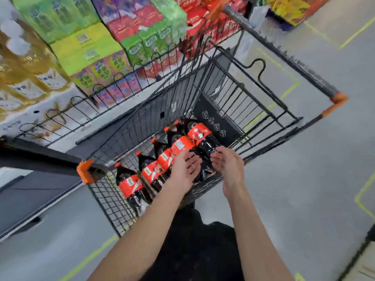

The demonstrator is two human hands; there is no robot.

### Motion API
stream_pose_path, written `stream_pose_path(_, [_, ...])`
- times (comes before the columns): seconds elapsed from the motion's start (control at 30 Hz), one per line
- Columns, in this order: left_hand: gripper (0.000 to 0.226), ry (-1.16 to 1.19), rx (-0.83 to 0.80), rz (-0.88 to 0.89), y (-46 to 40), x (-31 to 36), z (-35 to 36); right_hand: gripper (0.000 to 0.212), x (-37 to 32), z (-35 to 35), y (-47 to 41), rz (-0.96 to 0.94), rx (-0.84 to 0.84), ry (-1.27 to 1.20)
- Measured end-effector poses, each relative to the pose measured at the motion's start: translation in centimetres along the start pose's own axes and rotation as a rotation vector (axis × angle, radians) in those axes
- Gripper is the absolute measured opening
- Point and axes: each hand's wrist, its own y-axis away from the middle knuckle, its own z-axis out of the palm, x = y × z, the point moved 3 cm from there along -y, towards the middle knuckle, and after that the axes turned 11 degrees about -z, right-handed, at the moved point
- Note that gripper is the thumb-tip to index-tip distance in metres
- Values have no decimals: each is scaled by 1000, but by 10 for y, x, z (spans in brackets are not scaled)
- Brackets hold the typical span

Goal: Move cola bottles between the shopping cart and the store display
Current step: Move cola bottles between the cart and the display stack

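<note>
Several cola bottles [199,138] with red labels and dark contents lie side by side in the black wire shopping cart [239,92]. My left hand [185,169] hovers over the bottles' lower ends with fingers loosely spread, and I cannot tell if it touches them. My right hand [228,165] is just to the right, fingers relaxed and pointing at the nearest bottle's base, holding nothing. The store display [85,49] rises left of the cart behind a low wire fence.
Yellow drink bottles [24,74] and green, purple and red packs [142,27] fill the display. The cart's handle [284,55] with orange ends runs at upper right. Grey floor with yellow lines [284,94] spreads to the right. My dark clothing [194,250] is below.
</note>
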Motion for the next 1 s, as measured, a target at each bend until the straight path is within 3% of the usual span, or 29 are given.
stream_pose_path(0.13, [22, 79, 48, -34, -47, 13, 26, 13, 5, 9, -49, -31, -81, 192])
stream_pose_path(0.23, [25, 84, 94, -91, -85, 14, 47, 25, 14, 6, -88, -33, -120, 412])
stream_pose_path(0.27, [31, 72, 92, -105, -98, 15, 53, 33, 17, 5, -103, -30, -138, 451])
stream_pose_path(0.37, [80, 7, 92, -140, -131, 17, 67, 50, 28, 2, -144, 23, -194, 552])
stream_pose_path(0.47, [99, -21, 83, -154, -158, 19, 75, 55, 39, 1, -173, 93, -264, 610])
stream_pose_path(0.6, [95, 12, 160, -141, -200, 21, 86, 60, 60, 1, -200, 156, -337, 704])
stream_pose_path(0.73, [92, -152, 303, -113, -223, 28, 89, 68, 70, 6, -213, 67, -410, 877])
stream_pose_path(1.0, [100, -183, 278, -176, -246, 5, 82, 71, 95, 3, -240, 131, -594, 1104])
